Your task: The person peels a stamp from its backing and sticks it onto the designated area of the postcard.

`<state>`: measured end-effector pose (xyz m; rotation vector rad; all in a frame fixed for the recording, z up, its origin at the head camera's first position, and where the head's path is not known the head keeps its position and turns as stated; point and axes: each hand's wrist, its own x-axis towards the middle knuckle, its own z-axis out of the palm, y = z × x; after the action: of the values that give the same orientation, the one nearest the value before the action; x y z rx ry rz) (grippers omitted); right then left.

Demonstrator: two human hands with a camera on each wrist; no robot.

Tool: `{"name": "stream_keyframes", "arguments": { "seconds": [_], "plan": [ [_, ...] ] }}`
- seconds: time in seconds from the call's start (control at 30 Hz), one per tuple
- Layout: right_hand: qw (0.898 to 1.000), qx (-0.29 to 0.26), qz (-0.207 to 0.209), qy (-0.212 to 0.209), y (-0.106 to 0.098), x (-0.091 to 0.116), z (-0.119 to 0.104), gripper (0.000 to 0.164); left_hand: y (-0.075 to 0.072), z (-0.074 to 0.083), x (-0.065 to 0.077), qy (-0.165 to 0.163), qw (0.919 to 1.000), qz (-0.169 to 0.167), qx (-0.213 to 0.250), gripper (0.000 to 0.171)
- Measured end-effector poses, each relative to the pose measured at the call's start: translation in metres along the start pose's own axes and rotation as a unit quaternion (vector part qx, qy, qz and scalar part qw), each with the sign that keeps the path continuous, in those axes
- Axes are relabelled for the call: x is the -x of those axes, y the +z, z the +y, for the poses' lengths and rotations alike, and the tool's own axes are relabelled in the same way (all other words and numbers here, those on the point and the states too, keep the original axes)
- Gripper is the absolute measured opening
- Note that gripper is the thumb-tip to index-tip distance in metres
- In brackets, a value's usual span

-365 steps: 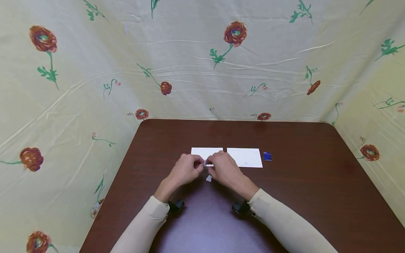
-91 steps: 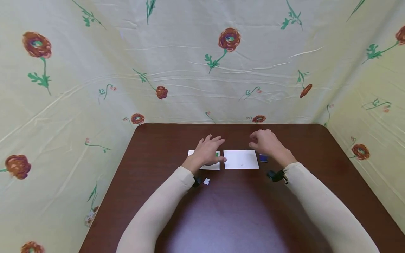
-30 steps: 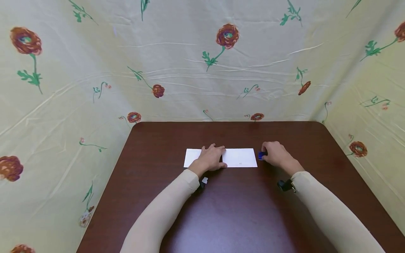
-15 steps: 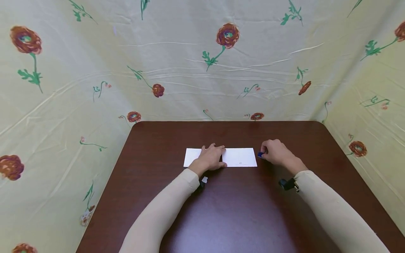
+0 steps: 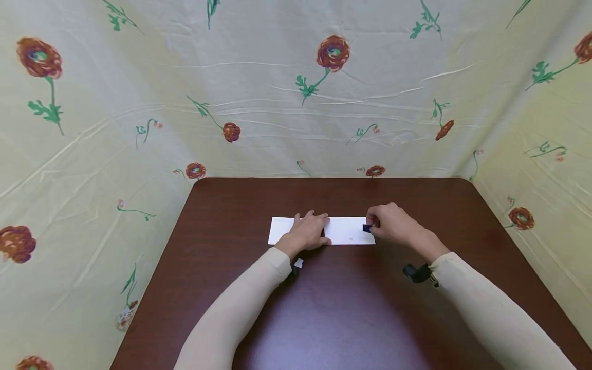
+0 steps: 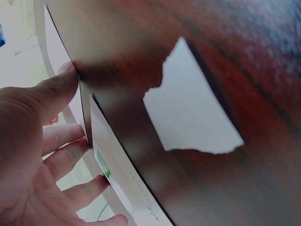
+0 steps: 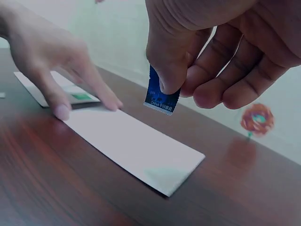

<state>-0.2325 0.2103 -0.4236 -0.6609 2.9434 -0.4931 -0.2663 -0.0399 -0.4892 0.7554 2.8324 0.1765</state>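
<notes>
A blue postage stamp (image 7: 160, 98) with perforated edges hangs between the thumb and fingers of my right hand (image 5: 394, 224), which pinches it above the right end of the right white envelope (image 5: 344, 232). My left hand (image 5: 306, 233) lies with fingers spread across the gap between the two envelopes; its thumb and a fingertip press the right envelope's left end in the right wrist view. Partly under that hand is the left white envelope (image 5: 279, 229). It bears a green stamp (image 7: 82, 96) near its right end.
A torn scrap of white paper (image 6: 188, 108) lies on the brown table (image 5: 342, 308), close to the left wrist. Black wrist cameras (image 5: 416, 273) sit under both wrists. A flowered cloth (image 5: 277, 103) hangs behind and beside the table.
My right hand has taken the blue stamp off the table and carried it left, over the right envelope. My left hand, lowered onto the envelopes earlier, has stayed there this last second.
</notes>
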Motion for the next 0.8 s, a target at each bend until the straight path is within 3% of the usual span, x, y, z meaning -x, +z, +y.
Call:
{"name": "stream_keyframes", "arguments": {
  "seconds": [0.5, 0.63, 0.8],
  "plan": [
    [0.998, -0.008, 0.005, -0.058, 0.018, 0.007, -0.030, 0.011, 0.002, -0.003, 0.004, 0.013, 0.9999, -0.002, -0.003, 0.072],
    [0.998, -0.009, 0.001, -0.064, 0.025, 0.009, -0.031, 0.011, -0.001, -0.003, 0.007, 0.033, 0.9993, 0.017, 0.001, 0.071],
    [0.998, -0.010, 0.002, -0.068, 0.028, 0.011, -0.032, 0.011, -0.012, 0.003, 0.015, 0.080, 0.9944, 0.067, 0.013, 0.063]
  ]
}}
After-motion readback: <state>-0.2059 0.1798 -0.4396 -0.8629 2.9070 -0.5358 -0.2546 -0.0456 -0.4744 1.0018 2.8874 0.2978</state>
